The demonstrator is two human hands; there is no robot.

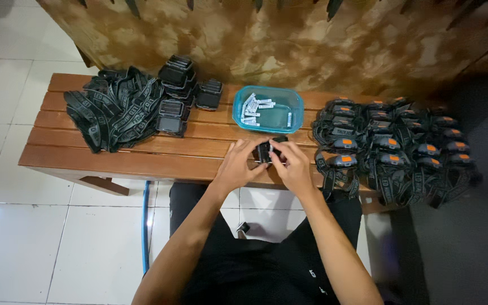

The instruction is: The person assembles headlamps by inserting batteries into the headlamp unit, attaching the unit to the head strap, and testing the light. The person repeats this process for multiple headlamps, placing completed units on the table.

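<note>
The left hand (238, 164) and right hand (295, 165) clamp together on one small black lamp body (268, 151), held between them above the counter (142, 158); its long axis cannot be told. Far left of the left hand lie a heap of black straps (117, 110) and stacked lamp bodies (177, 73), too many to count. Just beyond the hands sits one blue tray (268, 109) of batteries. Right of the right hand lie many strapped headlamps (391, 147).

The small lamp body (268, 151) in the hands is black, the bench (142, 152) warm brown, and the far tub (268, 109) clear blue holding white batteries (253, 108). Left straps (114, 110) are black with grey lettering; right headlamps (393, 149) are dark grey with orange buttons, and the cloth (289, 39) behind is mottled tan camouflage.
</note>
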